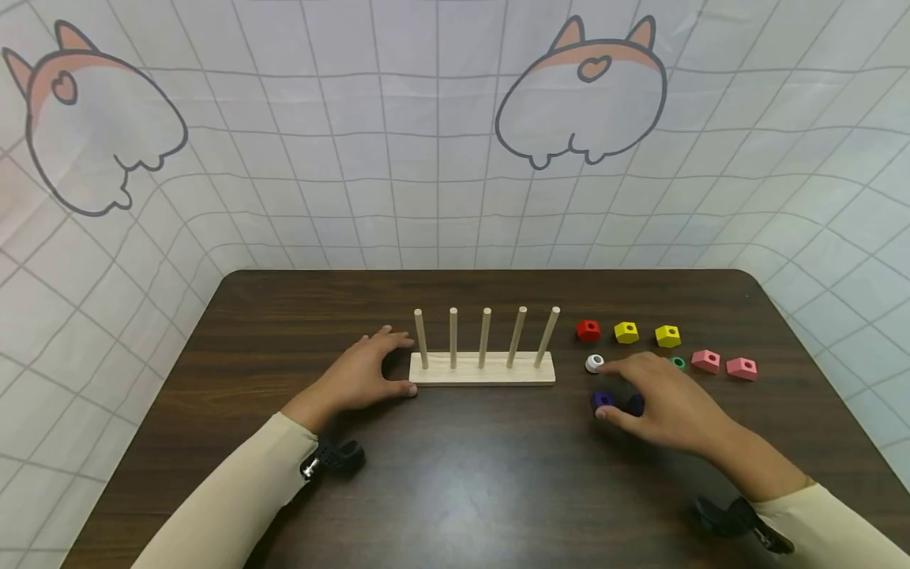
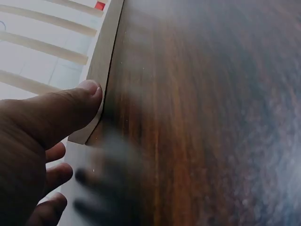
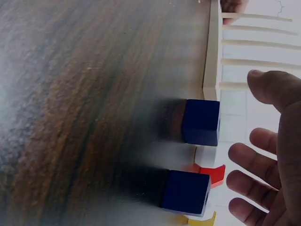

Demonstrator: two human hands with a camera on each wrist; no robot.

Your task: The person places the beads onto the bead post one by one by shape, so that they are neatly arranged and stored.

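1. Left hand [image 1: 359,371]: fingers are grasping the stand [image 1: 483,379] by its left end, thumb pressing the front edge; how firmly, cannot tell.
2. Right hand [image 1: 664,403]: fingers are spreading loose, holding nothing, hovering over two blue blocks [image 3: 201,122].
3. Stand is sitting mid-tabletop, five bare pegs [image 1: 486,338] standing up; blue blocks are lying right of it, nearer the person.
4. Possible knock: index tip is hovering close by the white ring [image 1: 594,363]; a careless close could be sending it rolling.
5. Possible wrong pick: blue blocks are sitting near each other, so a wide grasp could be nudging both.
6. Possible stand slip: only one end is being held, so a sideways push on a peg could be swinging the far end.
7. Tabletop [image 1: 455,474]: dark wood grain, glossy, reflecting light near the front.
8. Room: white grid-patterned cloth [image 1: 437,197] is surrounding the tabletop, showing cartoon animal drawings [image 1: 579,103].
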